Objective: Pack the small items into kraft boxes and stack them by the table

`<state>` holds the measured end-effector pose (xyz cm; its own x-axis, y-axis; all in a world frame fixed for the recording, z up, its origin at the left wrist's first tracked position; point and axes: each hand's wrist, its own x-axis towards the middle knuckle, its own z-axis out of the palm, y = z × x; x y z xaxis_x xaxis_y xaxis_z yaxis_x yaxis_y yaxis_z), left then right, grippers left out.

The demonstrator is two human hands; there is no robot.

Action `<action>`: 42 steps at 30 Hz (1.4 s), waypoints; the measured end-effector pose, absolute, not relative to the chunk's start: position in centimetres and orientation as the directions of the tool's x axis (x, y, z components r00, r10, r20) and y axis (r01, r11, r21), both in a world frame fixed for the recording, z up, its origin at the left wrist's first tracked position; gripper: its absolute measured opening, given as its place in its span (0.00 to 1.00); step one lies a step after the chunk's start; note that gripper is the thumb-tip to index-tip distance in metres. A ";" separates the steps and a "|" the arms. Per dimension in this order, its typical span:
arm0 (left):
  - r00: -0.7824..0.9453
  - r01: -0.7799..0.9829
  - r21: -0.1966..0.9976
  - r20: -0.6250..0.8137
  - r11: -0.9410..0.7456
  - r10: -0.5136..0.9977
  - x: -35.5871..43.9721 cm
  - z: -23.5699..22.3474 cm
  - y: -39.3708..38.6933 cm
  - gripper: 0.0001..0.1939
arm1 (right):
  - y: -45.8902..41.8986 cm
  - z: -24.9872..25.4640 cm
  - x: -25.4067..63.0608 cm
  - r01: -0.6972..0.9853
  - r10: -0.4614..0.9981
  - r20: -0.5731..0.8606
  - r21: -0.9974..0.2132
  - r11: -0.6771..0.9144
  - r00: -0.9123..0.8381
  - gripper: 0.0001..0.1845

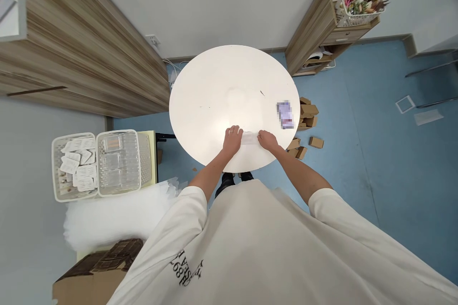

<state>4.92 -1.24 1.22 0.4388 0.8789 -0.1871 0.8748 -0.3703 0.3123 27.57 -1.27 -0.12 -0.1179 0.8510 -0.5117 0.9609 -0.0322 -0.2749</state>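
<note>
Both my hands are at the near edge of a round white table (229, 71). A strip or bundle of translucent plastic wrap (249, 138) lies flat between them on the tabletop. My left hand (232, 139) grips its left end, fingers bent over it and a ring on one finger. At the right end, my right hand (267, 140) has its fingers curled closed on the wrap. Anything inside the wrap is too faint to make out. To the right of my right hand lies a blurred purple rectangular item (285, 114).
Small brown boxes (307, 114) are on the floor by the table's right side. On the left stand white baskets (118, 132) of clear cases and white packets, a stack of translucent sheets (114, 214) and brown cardboard (96, 281). Wooden cabinets (107, 43) stand against the wall.
</note>
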 end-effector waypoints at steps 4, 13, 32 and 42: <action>0.677 0.713 0.313 -0.076 -0.627 0.732 5.5 0.4 -2.7 0.20 | -0.6 -0.6 27.2 0.966 0.848 -0.522 -0.252 -0.053 -0.090 0.11; 0.602 0.792 0.272 -0.198 -0.547 0.774 6.4 -2.2 -2.1 0.28 | -0.2 -0.8 27.1 0.955 0.843 -0.535 -0.274 -0.115 -0.053 0.11; 0.538 0.827 0.349 -0.268 -0.440 0.799 3.0 -0.9 -7.8 0.25 | -8.7 -0.5 22.5 0.814 0.788 -0.258 -0.350 0.462 -0.559 0.23; 0.493 0.844 0.359 -0.225 -0.399 0.841 2.0 -0.6 -9.3 0.23 | -7.4 1.1 21.6 0.801 0.713 -0.377 -0.380 0.463 -0.591 0.22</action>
